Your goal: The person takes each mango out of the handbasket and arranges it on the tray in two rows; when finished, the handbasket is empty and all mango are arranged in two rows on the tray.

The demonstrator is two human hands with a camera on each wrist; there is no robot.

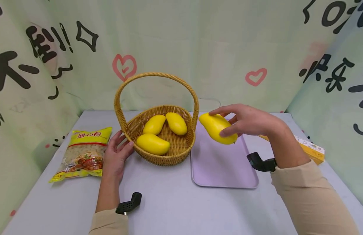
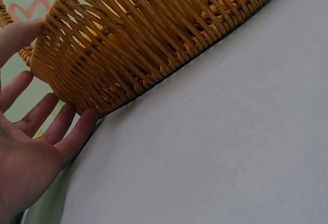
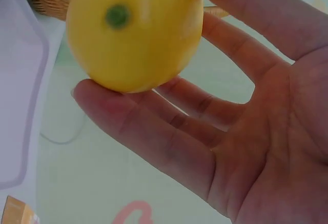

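Observation:
In the head view my right hand (image 1: 243, 120) holds a yellow mango (image 1: 218, 129) over the lavender tray (image 1: 225, 169), its thumb and fingers around the fruit. The right wrist view shows the mango's rounded end (image 3: 138, 44) with a green stem spot, the thumb against its side. My left hand (image 1: 117, 156) rests against the left side of a wicker basket (image 1: 161, 160) with a tall handle. Seen from the left wrist, its loosely spread fingers (image 2: 79, 137) touch the woven wall (image 2: 154, 34). Three mangoes lie in the basket, one of them the front mango (image 1: 153, 144).
A yellow-topped bag of pasta (image 1: 84, 153) lies left of the left hand. Behind the right forearm is an orange and white box (image 1: 312, 150). Printed curtains (image 1: 222, 49) hang around the back and sides of the white table (image 1: 164, 202).

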